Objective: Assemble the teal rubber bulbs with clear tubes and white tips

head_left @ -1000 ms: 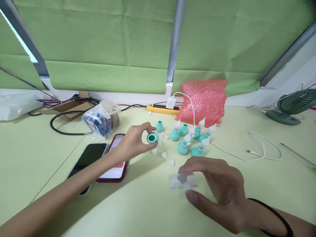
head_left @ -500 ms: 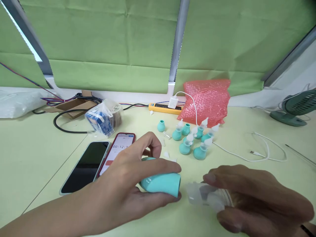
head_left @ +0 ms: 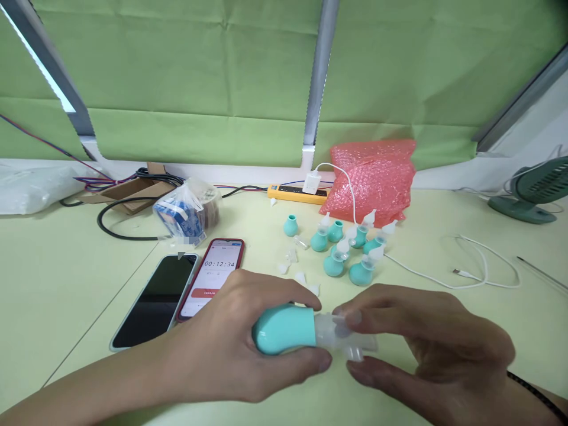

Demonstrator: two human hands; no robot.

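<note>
"Head view: what are we gripping?"
"A glossy turquoise pear-shaped bulb (head_left: 286, 330), sideways in our left hand (head_left: 235, 337); our right hand (head_left: 439, 340) pinches a cloudy branched plastic tube (head_left: 327, 330) at its mouth."

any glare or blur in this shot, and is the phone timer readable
Head view: glints on the pink bubble wrap and teal bulb; head view: slight softness on the translucent fitting; head view: the red-cased phone legibly shows 00:12:34.
</note>
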